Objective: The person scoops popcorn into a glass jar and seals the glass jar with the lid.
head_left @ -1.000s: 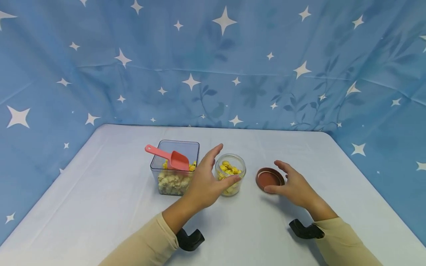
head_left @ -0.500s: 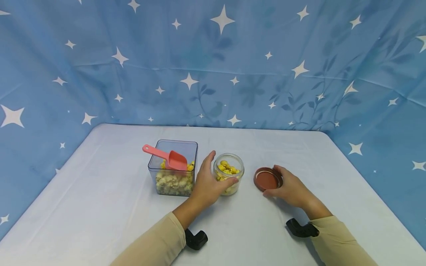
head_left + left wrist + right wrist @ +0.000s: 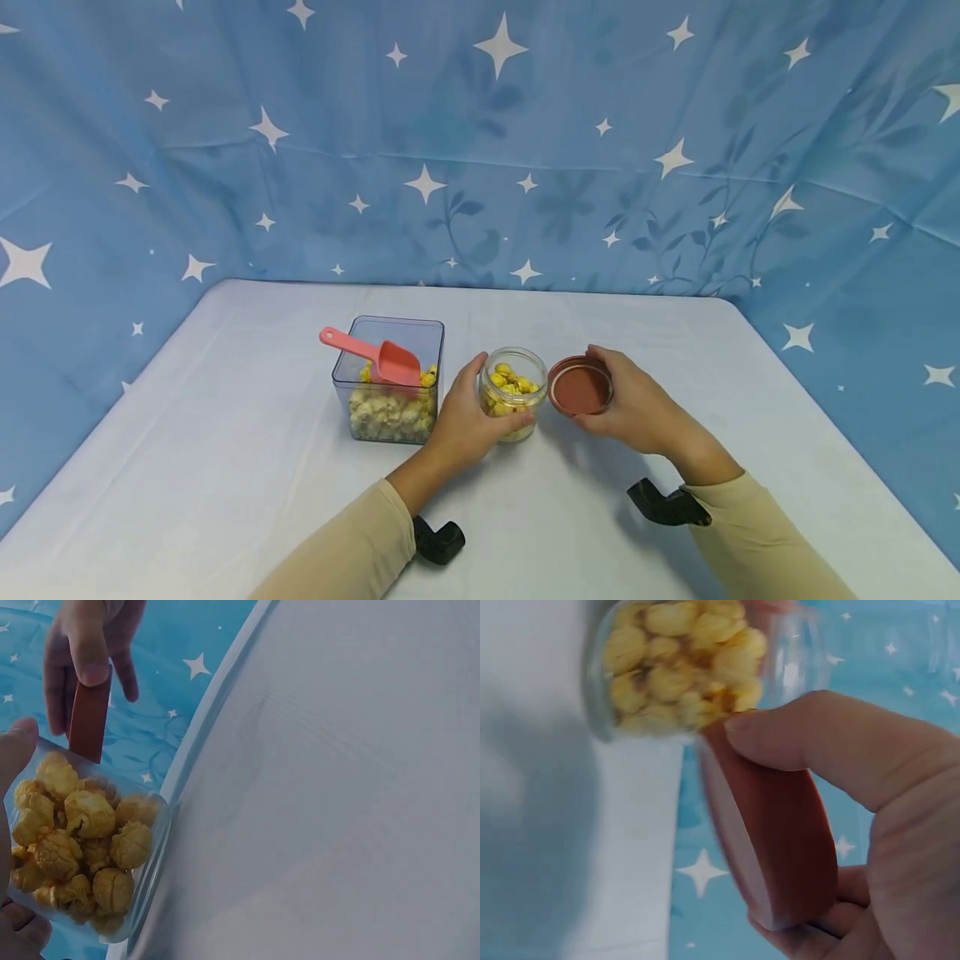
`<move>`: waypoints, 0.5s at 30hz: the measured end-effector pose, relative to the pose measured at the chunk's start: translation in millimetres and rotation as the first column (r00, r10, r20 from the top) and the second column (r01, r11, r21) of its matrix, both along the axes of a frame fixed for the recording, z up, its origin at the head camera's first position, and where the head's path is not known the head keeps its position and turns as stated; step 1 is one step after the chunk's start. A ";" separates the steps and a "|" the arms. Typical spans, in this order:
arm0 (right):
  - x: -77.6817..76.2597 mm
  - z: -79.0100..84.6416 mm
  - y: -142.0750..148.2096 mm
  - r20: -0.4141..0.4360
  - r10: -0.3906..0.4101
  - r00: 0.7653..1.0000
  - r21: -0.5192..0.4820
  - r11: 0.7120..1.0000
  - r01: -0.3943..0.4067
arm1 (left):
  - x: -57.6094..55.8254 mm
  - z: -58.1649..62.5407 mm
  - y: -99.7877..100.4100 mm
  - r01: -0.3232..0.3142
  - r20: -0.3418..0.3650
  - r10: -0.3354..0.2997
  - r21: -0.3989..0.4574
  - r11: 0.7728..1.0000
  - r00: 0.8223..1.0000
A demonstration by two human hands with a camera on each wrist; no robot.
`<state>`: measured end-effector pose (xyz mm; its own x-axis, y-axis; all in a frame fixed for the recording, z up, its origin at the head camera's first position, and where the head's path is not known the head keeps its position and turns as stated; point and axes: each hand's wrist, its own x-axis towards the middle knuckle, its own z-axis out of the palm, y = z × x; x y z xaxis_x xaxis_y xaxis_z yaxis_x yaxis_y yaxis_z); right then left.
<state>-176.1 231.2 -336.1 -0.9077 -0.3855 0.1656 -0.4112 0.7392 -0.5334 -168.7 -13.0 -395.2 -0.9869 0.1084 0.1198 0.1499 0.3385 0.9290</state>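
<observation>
A clear glass jar (image 3: 517, 410) with yellow popcorn (image 3: 86, 817) inside stands upright on the table, its mouth uncovered. My left hand (image 3: 467, 417) grips the jar from the left, thumb on the near side and fingers round the far side. Between thumb and fingers, my right hand (image 3: 637, 406) holds a reddish-brown jar lid (image 3: 581, 390) by its edge. Raised off the table and tilted, the lid shows its hollow underside in the head view, close to the right of the jar. In the right wrist view the lid (image 3: 780, 825) overlaps the jar's side.
Left of the jar stands a clear square container (image 3: 393, 414), partly filled with popcorn. A pink scoop (image 3: 397, 365) lies in it, handle over the left rim. The white-covered table (image 3: 225, 467) ends at a blue starry curtain (image 3: 337, 125).
My right hand has taken hold of the lid, lifted it and brought it left towards the jar. My left hand has moved in and gripped the jar.
</observation>
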 end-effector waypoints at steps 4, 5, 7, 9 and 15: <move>2.4 10.9 -1.8 -0.008 0.031 0.999 0.006 0.999 -0.031 | -0.2 -0.4 -1.9 0.018 0.007 -0.018 -0.014 1.000 1.000; 2.4 13.0 -2.2 -0.011 0.041 0.999 -0.004 0.999 -0.042 | -0.2 -0.3 -2.3 0.023 0.008 -0.023 -0.012 1.000 1.000; 1.6 16.9 -3.8 -0.012 0.059 0.998 -0.038 0.997 -0.059 | -0.4 -0.4 -3.0 0.030 0.009 -0.030 0.000 1.000 1.000; -0.4 20.3 -7.1 -0.020 0.073 0.997 -0.067 0.995 -0.074 | -0.4 -0.3 -3.4 0.034 0.014 -0.034 0.010 0.999 0.999; -7.4 30.1 -25.9 -0.043 0.113 0.993 -0.097 0.988 -0.117 | 0.0 -1.0 -4.7 0.044 0.021 -0.045 0.020 0.999 0.999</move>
